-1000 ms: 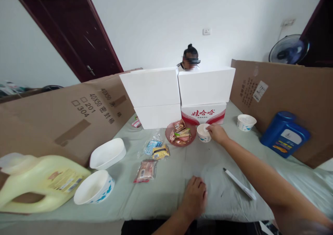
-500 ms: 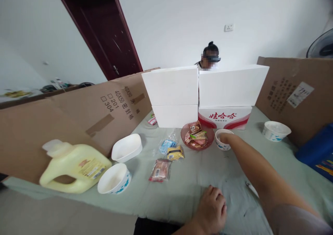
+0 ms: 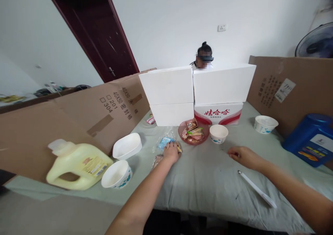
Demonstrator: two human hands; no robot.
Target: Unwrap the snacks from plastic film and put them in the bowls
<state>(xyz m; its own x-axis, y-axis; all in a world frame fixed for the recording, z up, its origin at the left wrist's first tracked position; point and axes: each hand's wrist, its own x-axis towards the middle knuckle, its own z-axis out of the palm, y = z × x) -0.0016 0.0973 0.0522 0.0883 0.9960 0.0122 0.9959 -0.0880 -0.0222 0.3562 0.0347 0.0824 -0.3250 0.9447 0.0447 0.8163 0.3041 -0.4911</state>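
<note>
My left hand (image 3: 171, 153) reaches over a yellow snack packet (image 3: 179, 146), its fingers curled down around it, so most of the packet is hidden. Just behind lies a blue-and-white packet (image 3: 164, 142) in clear wrap. A pinkish packet (image 3: 156, 160) is partly covered by my left wrist. My right hand (image 3: 244, 157) hovers low over the cloth with its fingers curled in, and nothing shows in them. Nearest to it are a white paper bowl (image 3: 219, 134) and a white pen-like stick (image 3: 257, 189). A pink glass dish (image 3: 205, 139) holds several wrapped snacks.
White boxes (image 3: 169, 86) form a wall at the back, with a person (image 3: 204, 56) behind. Cardboard panels (image 3: 104, 110) flank both sides. At left stand a yellow jug (image 3: 80, 167), a paper bowl (image 3: 117, 174) and a white tub (image 3: 127, 146); at right, another bowl (image 3: 265, 124) and a blue bottle (image 3: 310, 139).
My right hand has come out of the paper bowl and back toward me. My left hand has moved forward and left from the front edge onto the yellow packet. The view has shifted slightly.
</note>
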